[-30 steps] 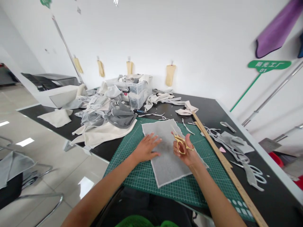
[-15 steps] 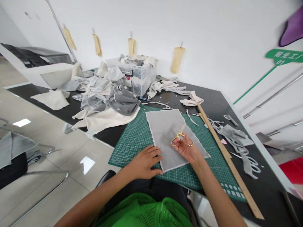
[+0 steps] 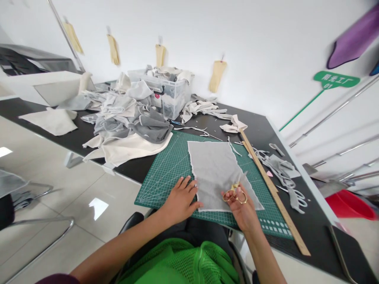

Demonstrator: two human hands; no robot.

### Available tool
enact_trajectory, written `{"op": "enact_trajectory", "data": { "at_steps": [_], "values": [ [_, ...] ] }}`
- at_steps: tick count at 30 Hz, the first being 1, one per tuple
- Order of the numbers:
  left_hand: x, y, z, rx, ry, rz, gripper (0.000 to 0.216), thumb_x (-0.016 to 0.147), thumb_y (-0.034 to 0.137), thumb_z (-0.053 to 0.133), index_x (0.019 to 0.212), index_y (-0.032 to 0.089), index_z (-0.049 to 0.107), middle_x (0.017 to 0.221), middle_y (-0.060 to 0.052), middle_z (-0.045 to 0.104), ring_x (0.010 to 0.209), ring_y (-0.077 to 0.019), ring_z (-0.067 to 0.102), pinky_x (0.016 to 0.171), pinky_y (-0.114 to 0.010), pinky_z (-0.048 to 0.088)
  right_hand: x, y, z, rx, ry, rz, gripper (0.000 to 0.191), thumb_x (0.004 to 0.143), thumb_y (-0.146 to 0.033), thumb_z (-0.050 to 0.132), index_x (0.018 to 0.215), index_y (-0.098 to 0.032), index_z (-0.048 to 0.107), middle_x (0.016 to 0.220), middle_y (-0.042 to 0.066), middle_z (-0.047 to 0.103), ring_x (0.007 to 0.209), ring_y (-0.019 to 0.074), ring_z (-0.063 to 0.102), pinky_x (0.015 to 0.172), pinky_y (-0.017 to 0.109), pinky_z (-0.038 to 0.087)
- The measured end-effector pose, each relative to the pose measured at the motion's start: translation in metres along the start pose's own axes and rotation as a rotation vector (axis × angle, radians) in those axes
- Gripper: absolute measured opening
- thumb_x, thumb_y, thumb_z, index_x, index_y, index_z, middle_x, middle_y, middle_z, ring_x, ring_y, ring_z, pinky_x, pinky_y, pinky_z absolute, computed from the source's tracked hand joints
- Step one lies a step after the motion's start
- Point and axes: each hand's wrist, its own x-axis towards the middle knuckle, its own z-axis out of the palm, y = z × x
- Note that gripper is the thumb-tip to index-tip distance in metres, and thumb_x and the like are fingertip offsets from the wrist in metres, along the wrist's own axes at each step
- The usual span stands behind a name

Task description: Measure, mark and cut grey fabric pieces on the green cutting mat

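A pale grey piece of cloth (image 3: 216, 169) with light, uneven edges lies flat on a green cutting mat (image 3: 160, 173). My left hand (image 3: 180, 200) rests with fingers spread at the cloth's lower left edge, thumb and fingertips touching it. In my right hand (image 3: 241, 203) is a pair of gold-handled scissors (image 3: 235, 190), held over the lower right part of the cloth. Their blades point up and to the right, away from me. My right fingers are curled about the handle loops.
A wooden ruler (image 3: 272, 185) lies along the mat's right side. Beyond it are grey scraps (image 3: 281, 165) and white-handled scissors (image 3: 299, 197). Heaped fabric (image 3: 127, 114) lies at the left, before a clear plastic bin (image 3: 177, 94). Yellow gloves (image 3: 217, 77) hang on the wall.
My right hand has drawn the scissors down towards the near right of the cloth. The cloth lies straighter, its far right edge flattened. My left hand stays at the left edge.
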Motion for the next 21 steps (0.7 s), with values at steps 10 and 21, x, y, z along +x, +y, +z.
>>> {"op": "enact_trajectory", "data": {
  "at_steps": [10,21],
  "values": [
    [-0.018,-0.007,-0.017,-0.257,-0.1,0.272,0.03,0.089,0.034,0.069,0.118,0.024,0.065,0.139,-0.006,0.06,0.135,-0.0221,0.05,0.123,-0.043,0.029,-0.116,-0.014,0.005,-0.215,-0.207,0.127,0.092,0.071,-0.055,0.085,0.149,-0.028,0.044,0.069,0.0,0.061,0.058,0.016,0.052,0.053,0.028,0.043],
    [0.022,-0.02,-0.007,-0.162,-0.1,0.177,0.06,0.08,0.048,0.076,0.128,0.019,0.054,0.14,-0.012,0.056,0.141,-0.0299,0.043,0.121,-0.049,0.031,-0.14,0.01,0.003,-0.115,-0.108,0.361,0.075,0.068,-0.053,0.088,0.133,-0.025,0.062,0.074,0.003,0.062,0.056,0.0142,0.052,0.053,0.028,0.043]
  ]
}}
